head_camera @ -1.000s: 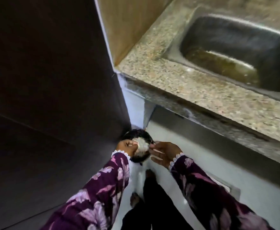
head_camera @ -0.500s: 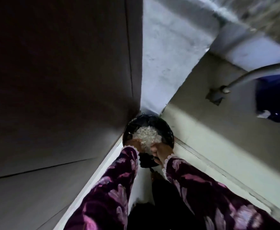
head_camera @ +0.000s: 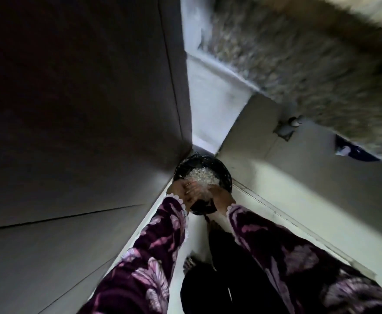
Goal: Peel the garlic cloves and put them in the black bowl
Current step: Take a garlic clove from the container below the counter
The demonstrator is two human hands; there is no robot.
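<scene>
A round bin with a black liner (head_camera: 221,171) stands on the floor in the corner, with a heap of pale garlic skins (head_camera: 202,176) inside. Over its near rim, both my hands are on a dark, tipped black bowl (head_camera: 202,207). My left hand (head_camera: 182,191) grips its left side, fingers reaching toward the skins. My right hand (head_camera: 219,196) grips its right side. The hands are blurred, and the inside of the bowl is hidden from me. No peeled cloves show.
A dark cabinet side (head_camera: 83,109) rises close on the left. The speckled stone counter (head_camera: 310,64) hangs overhead at the right, with a pipe fitting (head_camera: 287,128) on the wall under it. My feet (head_camera: 190,261) stand on the pale floor behind the bin.
The view swung down from the counter and sink to the floor bin. The pale skins that were between my hands a second ago now lie in the bin.
</scene>
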